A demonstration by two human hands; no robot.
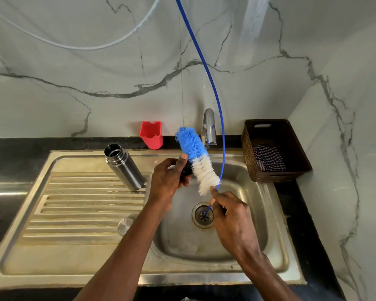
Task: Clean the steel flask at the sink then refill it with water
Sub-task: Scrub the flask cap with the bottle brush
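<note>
While the steel flask stood open left of the sink basin, both hands worked a brush.
Right hand's grip pinched the brush wire; left hand clasped something dark. Rigid, probably slick when wet, the flask suited a mid-body hold.

Head camera looks steeply down onto sink.

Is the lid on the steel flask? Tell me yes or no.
No: the steel flask stands open-mouthed on the drainboard, its dark inside showing, while the hands hold the bottle brush over the sink.
</note>
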